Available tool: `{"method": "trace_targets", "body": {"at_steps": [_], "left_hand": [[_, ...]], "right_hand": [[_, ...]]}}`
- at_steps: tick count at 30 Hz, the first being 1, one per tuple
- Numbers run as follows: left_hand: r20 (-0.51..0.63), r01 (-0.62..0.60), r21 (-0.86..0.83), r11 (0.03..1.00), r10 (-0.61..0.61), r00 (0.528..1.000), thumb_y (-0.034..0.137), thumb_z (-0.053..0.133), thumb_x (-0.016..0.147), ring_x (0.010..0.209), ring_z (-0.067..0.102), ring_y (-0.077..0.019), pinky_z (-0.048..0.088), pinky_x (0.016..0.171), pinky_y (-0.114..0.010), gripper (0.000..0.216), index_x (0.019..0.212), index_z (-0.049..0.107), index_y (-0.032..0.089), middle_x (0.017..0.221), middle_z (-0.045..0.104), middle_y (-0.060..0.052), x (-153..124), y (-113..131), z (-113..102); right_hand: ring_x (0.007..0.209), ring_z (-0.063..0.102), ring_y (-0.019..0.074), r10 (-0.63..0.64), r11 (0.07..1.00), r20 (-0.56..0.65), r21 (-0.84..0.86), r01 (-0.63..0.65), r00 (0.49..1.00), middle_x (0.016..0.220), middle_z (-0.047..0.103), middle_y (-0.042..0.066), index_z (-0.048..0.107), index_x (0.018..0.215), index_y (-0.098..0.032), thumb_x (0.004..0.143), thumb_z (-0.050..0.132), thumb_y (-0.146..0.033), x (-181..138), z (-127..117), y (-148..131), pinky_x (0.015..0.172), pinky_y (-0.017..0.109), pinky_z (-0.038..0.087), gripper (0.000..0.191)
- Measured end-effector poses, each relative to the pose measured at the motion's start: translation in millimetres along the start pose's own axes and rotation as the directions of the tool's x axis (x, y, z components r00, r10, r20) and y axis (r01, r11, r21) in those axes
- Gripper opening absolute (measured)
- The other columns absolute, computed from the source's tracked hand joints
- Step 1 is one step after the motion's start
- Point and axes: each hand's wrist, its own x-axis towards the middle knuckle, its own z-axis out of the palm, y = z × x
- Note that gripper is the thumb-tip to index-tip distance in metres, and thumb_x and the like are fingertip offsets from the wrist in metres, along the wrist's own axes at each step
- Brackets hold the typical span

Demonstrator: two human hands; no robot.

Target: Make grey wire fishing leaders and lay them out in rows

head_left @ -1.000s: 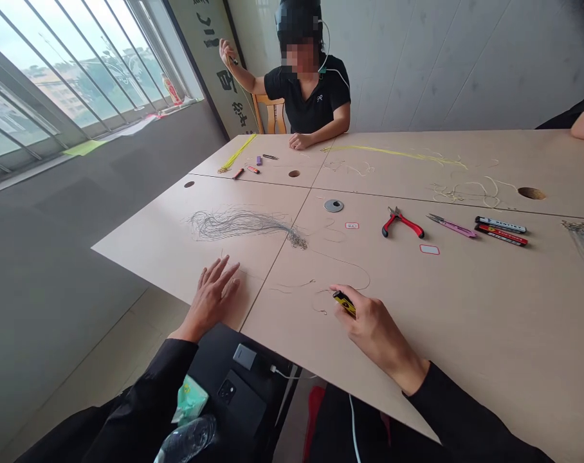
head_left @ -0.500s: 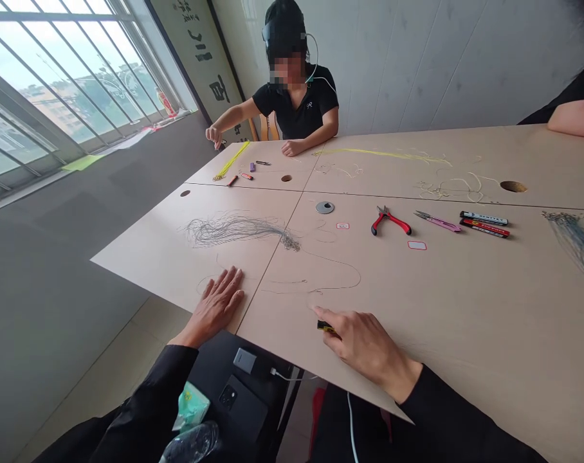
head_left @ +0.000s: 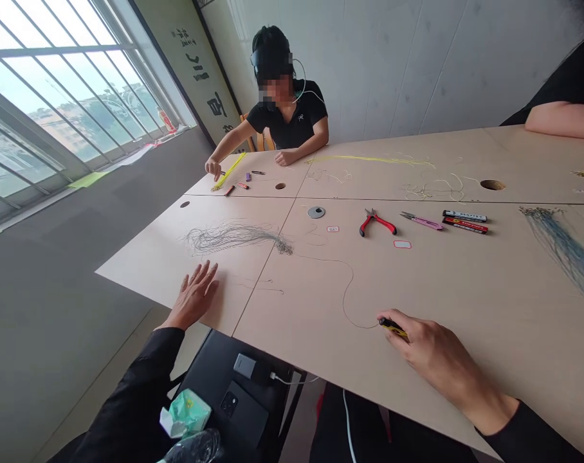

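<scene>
My right hand (head_left: 439, 354) is closed around a small black-and-yellow lighter (head_left: 393, 328) above the near right part of the table. A thin dark cord (head_left: 345, 296) curves across the wood, and one end reaches the lighter's tip. My left hand (head_left: 195, 296), fingers spread and holding nothing, is at the left table edge. Two short cord pieces (head_left: 258, 287) lie to its right. Beyond the left hand is a bundle of thin grey cords (head_left: 224, 238), with small metal ends gathered at its right.
Red-handled pliers (head_left: 377, 223), pink-handled scissors (head_left: 422, 221) and two markers (head_left: 465, 222) lie farther back. Blue cords (head_left: 562, 244) are at right. A co-worker (head_left: 289, 116) sits opposite beside yellow cords (head_left: 231, 170). A phone (head_left: 244, 411) rests on a black surface below.
My right hand has moved right with the lighter, and the cord's end now lies at its tip. My left hand has shifted left, away from the short cords. The view has turned slightly.
</scene>
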Motion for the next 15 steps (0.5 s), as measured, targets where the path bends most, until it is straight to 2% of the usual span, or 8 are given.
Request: {"method": "trace_targets", "body": {"at_steps": [3, 6, 8, 12, 15], "left_hand": [[-0.107, -0.042, -0.06, 0.997, 0.035, 0.994, 0.04, 0.032, 0.098, 0.145, 0.029, -0.0298, 0.025, 0.114, -0.058, 0.051, 0.145, 0.044, 0.025, 0.154, 0.038, -0.011, -1, 36, 0], [-0.065, -0.202, -0.087, 0.975, 0.197, 0.978, 0.039, 0.034, 0.098, 0.144, 0.033, -0.0269, 0.024, 0.117, -0.055, 0.045, 0.137, 0.053, 0.026, 0.151, 0.042, -0.008, -7, 78, 7], [-0.018, -0.249, -0.098, 0.964, 0.248, 0.969, 0.039, 0.033, 0.099, 0.144, 0.031, -0.0268, 0.022, 0.117, -0.055, 0.043, 0.134, 0.056, 0.027, 0.153, 0.041, -0.006, -11, 99, 12], [0.018, -0.284, -0.152, 0.947, 0.29, 0.957, 0.038, 0.034, 0.1, 0.146, 0.028, -0.0265, 0.023, 0.118, -0.055, 0.042, 0.133, 0.057, 0.029, 0.155, 0.037, -0.004, -18, 116, 17], [-0.078, -0.273, -0.208, 0.939, 0.263, 0.962, 0.036, 0.037, 0.099, 0.144, 0.032, -0.0252, 0.029, 0.116, -0.053, 0.041, 0.134, 0.056, 0.027, 0.151, 0.043, -0.006, -22, 120, 17]], "right_hand": [[0.062, 0.067, 0.0179, 0.063, 0.997, 0.004, 0.031, -0.063, 0.998, 0.077, 0.072, -0.002, 0.064, 0.101, -0.028, 0.087, 0.05, -0.03, 1, -4, 7, 0.052, 0.025, 0.042, 0.02], [0.064, 0.067, 0.0187, 0.09, 0.995, 0.01, 0.043, -0.09, 0.996, 0.076, 0.072, -0.001, 0.063, 0.1, -0.027, 0.088, 0.05, -0.032, 2, -7, 9, 0.052, 0.025, 0.04, 0.019], [0.065, 0.066, 0.0194, 0.105, 0.994, 0.018, 0.029, -0.105, 0.994, 0.075, 0.071, 0.001, 0.063, 0.098, -0.026, 0.088, 0.049, -0.032, 3, -9, 10, 0.052, 0.025, 0.039, 0.019], [0.063, 0.063, 0.0189, 0.134, 0.99, 0.067, 0.023, -0.136, 0.989, 0.076, 0.07, 0.002, 0.062, 0.094, -0.024, 0.088, 0.047, -0.03, 5, -13, 11, 0.052, 0.025, 0.036, 0.018], [0.063, 0.061, 0.018, 0.154, 0.986, 0.104, 0.051, -0.16, 0.983, 0.075, 0.069, 0.002, 0.061, 0.094, -0.023, 0.089, 0.046, -0.028, 5, -17, 12, 0.053, 0.026, 0.035, 0.017]]}}
